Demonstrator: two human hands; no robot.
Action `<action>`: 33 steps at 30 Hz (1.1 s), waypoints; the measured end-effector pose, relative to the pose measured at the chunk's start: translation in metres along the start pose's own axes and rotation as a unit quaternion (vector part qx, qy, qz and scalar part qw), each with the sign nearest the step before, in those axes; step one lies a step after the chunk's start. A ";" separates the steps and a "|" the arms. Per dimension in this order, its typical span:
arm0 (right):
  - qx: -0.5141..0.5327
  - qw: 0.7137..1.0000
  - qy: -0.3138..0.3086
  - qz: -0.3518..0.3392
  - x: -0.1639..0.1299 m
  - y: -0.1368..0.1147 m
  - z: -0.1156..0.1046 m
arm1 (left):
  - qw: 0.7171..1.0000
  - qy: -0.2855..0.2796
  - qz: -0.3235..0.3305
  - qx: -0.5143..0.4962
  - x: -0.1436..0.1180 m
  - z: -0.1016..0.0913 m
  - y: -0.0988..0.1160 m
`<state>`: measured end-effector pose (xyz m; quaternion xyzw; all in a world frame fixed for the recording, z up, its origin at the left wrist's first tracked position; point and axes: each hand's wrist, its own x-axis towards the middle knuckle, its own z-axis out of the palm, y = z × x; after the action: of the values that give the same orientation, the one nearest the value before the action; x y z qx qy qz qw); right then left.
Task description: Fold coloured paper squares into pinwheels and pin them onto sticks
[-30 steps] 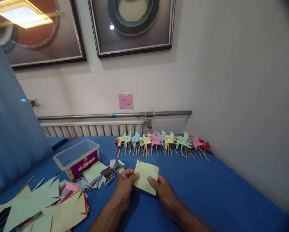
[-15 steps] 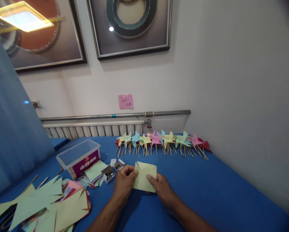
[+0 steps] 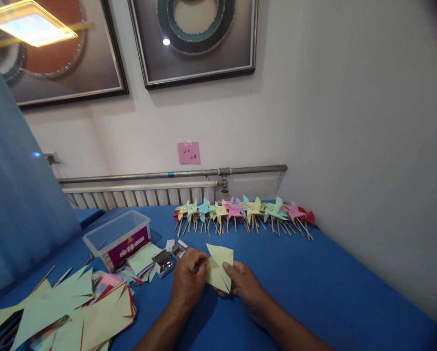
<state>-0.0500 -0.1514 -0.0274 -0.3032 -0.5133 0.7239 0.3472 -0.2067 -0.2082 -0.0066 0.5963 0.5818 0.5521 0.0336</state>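
At a blue-covered table (image 3: 331, 292), a person is working on a pale yellow square of paper (image 3: 218, 263), which both hands are keeping raised above the cloth in front of the body. The right hand (image 3: 245, 283) is gripping the square's right side, its thumb pressing on the upper face. The left hand (image 3: 189, 273) is curling its fingers against the left edge; whether they are pinching the paper, one cannot tell. Slits are showing near the square's lower corner.

To the left, black handles (image 3: 4, 331) are poking out beside a green sheet (image 3: 53, 304) and a slit paper stack (image 3: 106, 312). Beyond these, a smaller paper pile (image 3: 142, 259) is lying between a clear plastic tub (image 3: 118, 231) and a small open box (image 3: 163, 263) that is holding shiny bits. Farther back, a row of colorful pinwheels (image 3: 235, 210) is lining the table's far edge, while a radiator (image 3: 141, 197) is standing behind and a pink note (image 3: 189, 152) is hanging on the wall (image 3: 331, 122).
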 end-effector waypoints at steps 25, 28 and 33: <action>-0.019 1.000 0.012 -0.020 0.013 0.013 -0.006 | 0.902 -0.017 0.282 0.327 -0.007 0.004 -0.005; -0.026 0.999 0.035 -0.021 0.015 0.016 -0.006 | 0.901 -0.023 0.288 0.323 -0.008 0.005 -0.004; -0.044 0.995 0.070 -0.049 0.013 0.013 -0.004 | 0.949 -0.055 0.222 0.218 -0.009 0.002 0.003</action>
<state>-0.0566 -0.1415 -0.0425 -0.3429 -0.5336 0.6595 0.4035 -0.2005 -0.2147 -0.0109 0.7323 0.5382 0.3719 -0.1889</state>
